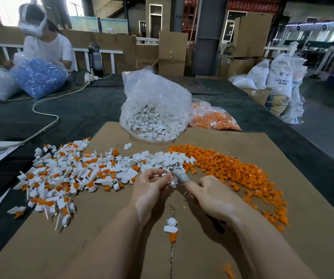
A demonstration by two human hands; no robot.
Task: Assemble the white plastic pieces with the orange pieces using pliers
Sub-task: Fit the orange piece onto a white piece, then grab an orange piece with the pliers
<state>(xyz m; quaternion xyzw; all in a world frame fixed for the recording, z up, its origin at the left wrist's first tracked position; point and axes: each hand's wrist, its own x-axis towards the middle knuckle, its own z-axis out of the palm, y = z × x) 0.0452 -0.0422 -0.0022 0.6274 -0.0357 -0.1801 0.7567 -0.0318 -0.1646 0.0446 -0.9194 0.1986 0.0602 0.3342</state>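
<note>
My left hand (149, 185) pinches a small white plastic piece (172, 181) with a bit of orange in it, just above the cardboard sheet (262, 248). My right hand (212, 196) grips the pliers (177, 172), whose metal jaws touch that piece. A pile of assembled white-and-orange pieces (61, 178) lies to the left. Loose white pieces (158, 158) sit just beyond my hands, and loose orange pieces (232, 170) spread to the right. One assembled piece (171, 226) lies between my forearms.
An open clear bag of white pieces (154, 115) stands at the cardboard's far edge, with a bag of orange pieces (214, 119) beside it. A person (47, 47) sits far left with a bag of blue parts (39, 77). A cable (45, 109) crosses the dark mat.
</note>
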